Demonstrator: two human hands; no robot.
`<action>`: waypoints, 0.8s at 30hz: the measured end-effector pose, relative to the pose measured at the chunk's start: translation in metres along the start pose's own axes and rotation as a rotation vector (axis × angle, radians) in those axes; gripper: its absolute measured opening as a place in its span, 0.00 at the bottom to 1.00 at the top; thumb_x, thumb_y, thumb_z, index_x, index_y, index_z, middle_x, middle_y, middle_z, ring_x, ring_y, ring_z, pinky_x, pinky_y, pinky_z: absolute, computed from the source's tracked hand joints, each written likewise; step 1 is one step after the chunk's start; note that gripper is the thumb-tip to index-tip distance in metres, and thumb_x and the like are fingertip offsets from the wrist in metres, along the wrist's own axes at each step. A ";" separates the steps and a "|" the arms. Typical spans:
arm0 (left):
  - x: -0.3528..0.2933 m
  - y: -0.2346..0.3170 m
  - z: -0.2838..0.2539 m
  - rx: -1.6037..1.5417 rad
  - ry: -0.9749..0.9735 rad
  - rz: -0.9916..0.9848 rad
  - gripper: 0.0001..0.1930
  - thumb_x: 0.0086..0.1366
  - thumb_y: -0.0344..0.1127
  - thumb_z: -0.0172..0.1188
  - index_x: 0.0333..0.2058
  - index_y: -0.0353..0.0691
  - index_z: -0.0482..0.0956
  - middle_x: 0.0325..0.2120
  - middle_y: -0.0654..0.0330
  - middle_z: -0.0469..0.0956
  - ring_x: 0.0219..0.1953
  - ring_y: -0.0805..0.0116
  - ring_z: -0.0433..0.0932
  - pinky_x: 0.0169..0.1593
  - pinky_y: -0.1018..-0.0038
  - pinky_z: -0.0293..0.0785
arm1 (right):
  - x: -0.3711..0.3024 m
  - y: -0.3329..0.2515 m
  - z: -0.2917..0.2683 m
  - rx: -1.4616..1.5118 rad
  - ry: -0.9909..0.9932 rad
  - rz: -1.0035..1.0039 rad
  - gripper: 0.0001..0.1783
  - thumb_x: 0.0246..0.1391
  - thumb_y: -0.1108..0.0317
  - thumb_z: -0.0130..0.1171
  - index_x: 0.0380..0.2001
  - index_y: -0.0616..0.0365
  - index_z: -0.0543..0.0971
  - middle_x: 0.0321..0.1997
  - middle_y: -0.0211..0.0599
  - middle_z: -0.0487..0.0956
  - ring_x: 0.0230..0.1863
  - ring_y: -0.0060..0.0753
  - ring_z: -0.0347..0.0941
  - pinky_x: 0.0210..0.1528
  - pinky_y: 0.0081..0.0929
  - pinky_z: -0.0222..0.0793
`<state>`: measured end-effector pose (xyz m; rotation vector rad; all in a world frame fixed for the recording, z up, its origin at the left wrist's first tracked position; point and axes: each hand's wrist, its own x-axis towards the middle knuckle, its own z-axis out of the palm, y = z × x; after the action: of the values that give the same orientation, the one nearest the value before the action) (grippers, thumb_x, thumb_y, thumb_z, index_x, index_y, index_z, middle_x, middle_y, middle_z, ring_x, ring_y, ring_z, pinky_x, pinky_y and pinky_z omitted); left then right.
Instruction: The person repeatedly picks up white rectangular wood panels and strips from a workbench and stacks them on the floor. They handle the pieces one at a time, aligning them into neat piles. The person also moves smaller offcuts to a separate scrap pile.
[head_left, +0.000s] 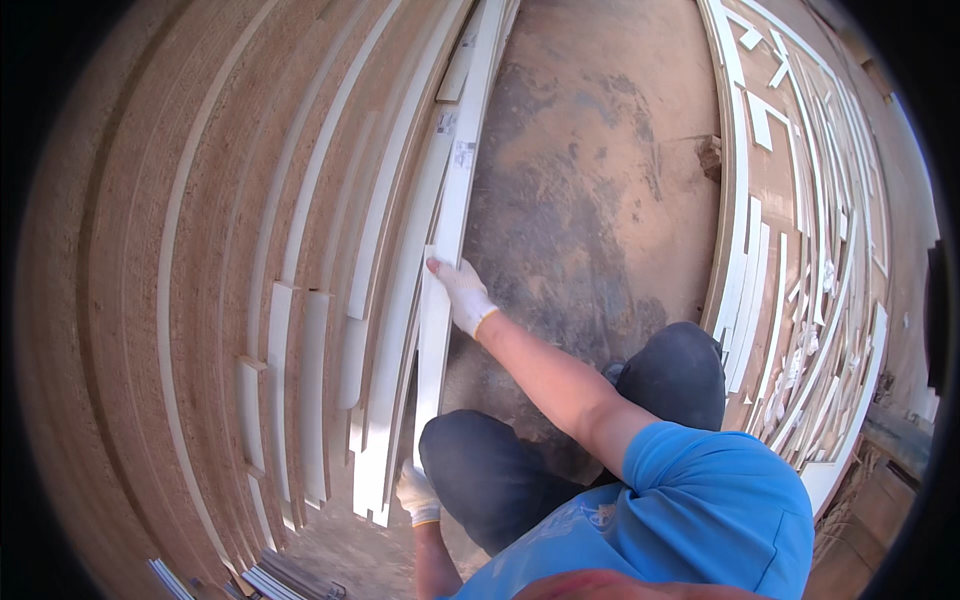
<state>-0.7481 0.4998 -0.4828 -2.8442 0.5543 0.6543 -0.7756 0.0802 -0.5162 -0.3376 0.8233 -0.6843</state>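
A long narrow white strip [432, 340] runs along the near edge of a stack of boards. My right hand [463, 295], in a white knit glove, is closed around its upper part, with the thumb on the near face. My left hand [416, 492], also gloved, is at the strip's lower end beside my knee. It looks closed on that end, though some fingers are hidden. Against the held strip, more white boards [400, 340] lie lengthwise, and another long white strip [463, 150] with small printed labels extends away beyond my right hand.
Long brown and white boards [230, 250] fill the left side, some with short white pieces on top. A stained concrete floor [590, 150] lies between them and a right-hand platform holding many loose white strips and offcuts [800, 300]. My bent knees [490, 470] are close to the boards.
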 end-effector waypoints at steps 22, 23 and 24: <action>-0.281 0.055 -0.369 0.007 0.469 0.447 0.22 0.47 0.38 0.69 0.44 0.48 0.80 0.37 0.56 0.84 0.40 0.49 0.83 0.42 0.48 0.73 | -0.365 -0.334 0.086 0.389 0.117 -0.040 0.39 0.67 0.53 0.62 0.74 0.58 0.64 0.68 0.51 0.75 0.68 0.54 0.71 0.74 0.55 0.65; -0.296 0.054 -0.403 0.019 0.425 0.398 0.22 0.47 0.38 0.69 0.44 0.48 0.80 0.37 0.56 0.84 0.40 0.49 0.82 0.42 0.48 0.73 | -0.388 -0.358 0.111 0.357 0.066 -0.067 0.40 0.67 0.53 0.62 0.75 0.57 0.63 0.69 0.50 0.74 0.69 0.54 0.70 0.74 0.55 0.64; -0.313 0.054 -0.440 0.021 0.372 0.363 0.21 0.47 0.38 0.69 0.43 0.49 0.80 0.37 0.57 0.83 0.40 0.50 0.82 0.43 0.48 0.73 | -0.407 -0.382 0.140 0.350 0.075 -0.075 0.41 0.68 0.53 0.62 0.77 0.56 0.60 0.73 0.47 0.70 0.72 0.53 0.67 0.76 0.54 0.62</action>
<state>-0.8598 0.4423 0.0453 -2.8814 1.1446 0.1549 -1.0277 0.0752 0.0009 -0.0272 0.7479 -0.8993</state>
